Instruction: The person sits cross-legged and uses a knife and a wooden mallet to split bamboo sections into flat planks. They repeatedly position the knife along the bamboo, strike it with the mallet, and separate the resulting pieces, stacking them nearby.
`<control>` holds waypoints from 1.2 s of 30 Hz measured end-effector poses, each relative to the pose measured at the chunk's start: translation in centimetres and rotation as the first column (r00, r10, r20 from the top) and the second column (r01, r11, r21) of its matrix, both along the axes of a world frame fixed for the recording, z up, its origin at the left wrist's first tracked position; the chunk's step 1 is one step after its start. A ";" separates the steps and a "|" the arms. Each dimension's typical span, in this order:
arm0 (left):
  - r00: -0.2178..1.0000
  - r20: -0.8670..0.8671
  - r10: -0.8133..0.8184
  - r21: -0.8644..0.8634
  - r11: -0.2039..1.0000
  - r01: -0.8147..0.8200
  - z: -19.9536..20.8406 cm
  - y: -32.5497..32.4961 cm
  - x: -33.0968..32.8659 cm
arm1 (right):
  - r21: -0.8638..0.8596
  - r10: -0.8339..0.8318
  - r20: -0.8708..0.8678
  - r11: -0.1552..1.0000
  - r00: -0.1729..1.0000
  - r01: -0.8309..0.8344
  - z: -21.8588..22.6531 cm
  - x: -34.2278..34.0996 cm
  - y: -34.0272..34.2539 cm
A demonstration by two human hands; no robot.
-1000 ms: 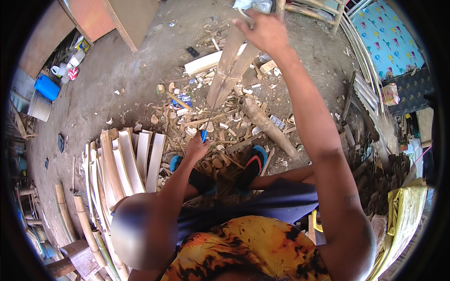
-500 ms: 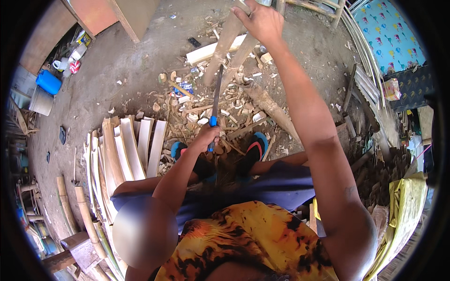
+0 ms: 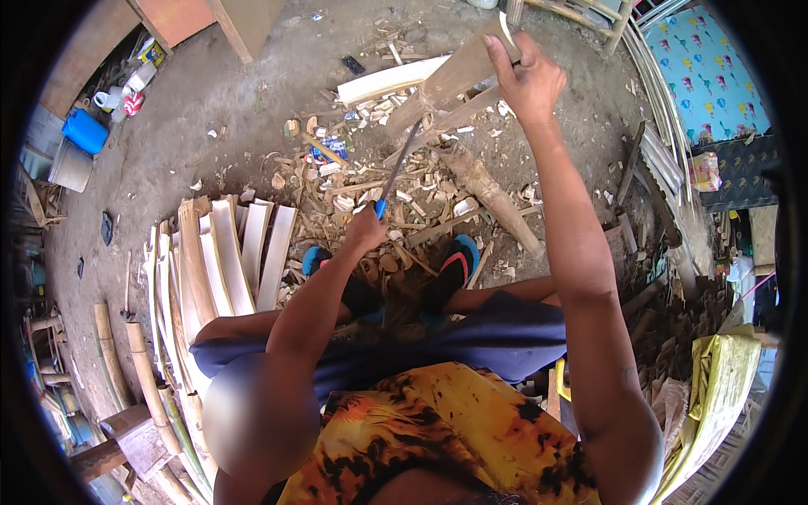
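Observation:
My left hand (image 3: 368,229) is closed round the blue handle of a long, thin-bladed knife (image 3: 399,167). The blade slants up and away to the right, its tip touching or close to a bamboo piece near a rough node. My right hand (image 3: 532,80) grips the far upper end of this split bamboo piece (image 3: 459,74), tilting it over the ground; its cut edge is pale. Just below it a narrower brown strip (image 3: 465,114) runs the same way, and I cannot tell whether the two are joined. Beneath them a short log (image 3: 492,200) lies on the ground.
Wood chips (image 3: 349,181) cover the ground before my sandalled feet. Split bamboo slats (image 3: 223,252) lean stacked at my left, with bamboo poles (image 3: 147,362) beyond. A pale bamboo half (image 3: 391,80) lies farther off. A blue container (image 3: 85,130) stands far left, a bamboo frame (image 3: 581,23) far right.
My right hand has moved right and slightly nearer, swinging the bamboo's upper end rightward and turning its broad face up. The knife tilts further right; my left hand has shifted slightly left and away.

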State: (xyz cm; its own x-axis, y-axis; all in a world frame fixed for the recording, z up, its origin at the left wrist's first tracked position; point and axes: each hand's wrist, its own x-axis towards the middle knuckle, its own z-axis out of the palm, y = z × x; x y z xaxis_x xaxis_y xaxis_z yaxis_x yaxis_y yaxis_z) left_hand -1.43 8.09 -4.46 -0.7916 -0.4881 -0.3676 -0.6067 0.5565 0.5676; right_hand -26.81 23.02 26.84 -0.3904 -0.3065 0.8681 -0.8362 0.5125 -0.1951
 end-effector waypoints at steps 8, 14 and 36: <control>0.984 0.179 -0.001 0.030 1.000 -0.005 -3.9 -2.6 3.8 | 0.032 0.141 -0.177 0.990 0.974 -0.137 0.5 2.4 -1.0; 0.912 0.052 0.406 0.661 0.671 -0.336 1.5 0.9 -1.3 | 0.134 0.300 -0.243 0.952 0.923 -0.274 -1.2 7.4 -0.1; 0.544 -0.637 0.547 0.534 0.821 -0.201 23.8 -23.1 12.4 | -0.215 0.655 0.722 0.520 0.223 -0.827 -2.0 25.9 -11.5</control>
State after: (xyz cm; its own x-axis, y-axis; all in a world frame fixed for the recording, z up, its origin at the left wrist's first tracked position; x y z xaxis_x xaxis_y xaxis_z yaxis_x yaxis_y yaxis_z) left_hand 10.98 -15.03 19.35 -0.6318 -0.7742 0.0388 0.0206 0.0333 0.9992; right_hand -0.87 11.55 24.83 -0.2820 -0.8915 0.3546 -0.5098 -0.1739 -0.8426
